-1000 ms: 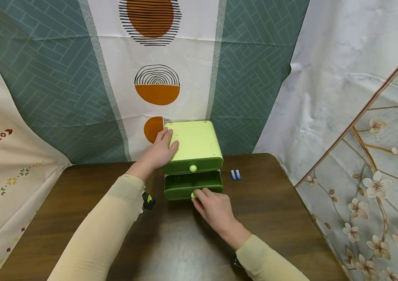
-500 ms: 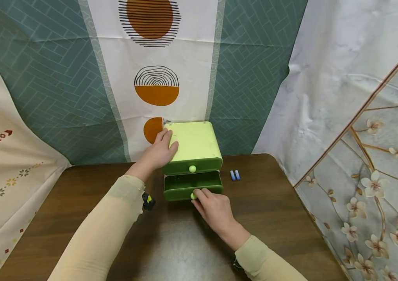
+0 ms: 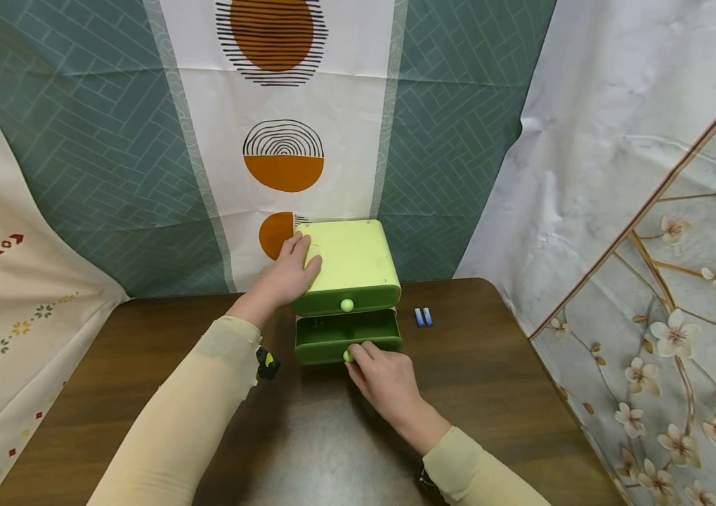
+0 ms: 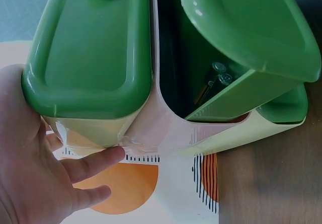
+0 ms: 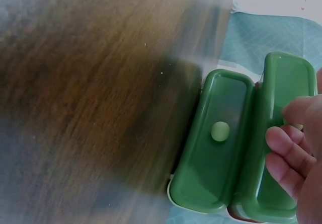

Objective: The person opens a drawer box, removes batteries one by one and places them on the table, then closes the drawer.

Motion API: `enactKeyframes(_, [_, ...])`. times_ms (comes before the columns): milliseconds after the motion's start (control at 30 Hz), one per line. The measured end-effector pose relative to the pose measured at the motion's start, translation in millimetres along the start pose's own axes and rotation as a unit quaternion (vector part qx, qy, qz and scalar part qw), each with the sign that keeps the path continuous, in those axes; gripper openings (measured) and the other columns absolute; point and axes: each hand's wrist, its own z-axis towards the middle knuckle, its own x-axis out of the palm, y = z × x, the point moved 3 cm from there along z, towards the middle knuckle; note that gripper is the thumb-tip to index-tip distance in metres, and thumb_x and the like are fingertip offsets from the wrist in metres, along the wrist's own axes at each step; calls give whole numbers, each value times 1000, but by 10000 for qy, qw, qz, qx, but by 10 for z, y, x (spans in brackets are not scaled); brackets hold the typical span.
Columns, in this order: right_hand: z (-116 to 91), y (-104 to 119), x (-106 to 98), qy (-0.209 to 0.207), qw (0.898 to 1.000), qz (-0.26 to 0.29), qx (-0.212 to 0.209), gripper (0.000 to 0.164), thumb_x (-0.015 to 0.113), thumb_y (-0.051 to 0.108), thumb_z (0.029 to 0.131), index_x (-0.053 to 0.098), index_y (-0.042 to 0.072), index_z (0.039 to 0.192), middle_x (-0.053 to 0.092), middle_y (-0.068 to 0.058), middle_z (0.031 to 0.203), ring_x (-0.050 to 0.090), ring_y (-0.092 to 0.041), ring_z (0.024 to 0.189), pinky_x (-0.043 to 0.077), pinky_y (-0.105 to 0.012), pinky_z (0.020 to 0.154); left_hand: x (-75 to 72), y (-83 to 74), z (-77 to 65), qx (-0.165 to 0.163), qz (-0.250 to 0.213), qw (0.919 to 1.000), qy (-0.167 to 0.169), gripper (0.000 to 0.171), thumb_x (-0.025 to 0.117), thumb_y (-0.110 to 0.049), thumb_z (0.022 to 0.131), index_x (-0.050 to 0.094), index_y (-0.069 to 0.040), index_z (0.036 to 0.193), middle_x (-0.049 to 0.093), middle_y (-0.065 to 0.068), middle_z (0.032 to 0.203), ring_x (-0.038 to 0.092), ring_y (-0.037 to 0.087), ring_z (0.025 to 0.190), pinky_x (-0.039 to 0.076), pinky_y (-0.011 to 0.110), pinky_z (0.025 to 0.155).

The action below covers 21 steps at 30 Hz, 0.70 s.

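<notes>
Brown table (image 3: 490, 379), patterned hanging (image 3: 345, 126) behind green drawers (image 3: 346, 327)

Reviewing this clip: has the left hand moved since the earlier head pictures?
No. In the head view, the left hand rests at the same place on the pale green drawer cabinet, with no visible shift against the backdrop's lowest orange shape.

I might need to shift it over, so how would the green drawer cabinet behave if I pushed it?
The cabinet should stay stiff, judging by its boxy, rounded shell. With the middle drawer pulled out, it may tip forward more easily. The small cylinders inside that drawer look round, so they could roll.
</notes>
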Motion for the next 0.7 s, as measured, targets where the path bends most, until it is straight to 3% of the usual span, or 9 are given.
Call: enactKeyframes(700, [-142,102,-98,11,9997,-57,-227,24,90,19,94,70,15,106,66,7,87,59,-8,55,48,-28,47,0,-9,-11,14,6,10000,-15,76,33,-50,118,10,-11,179,0,11,185,29,45,162,30,66,126])
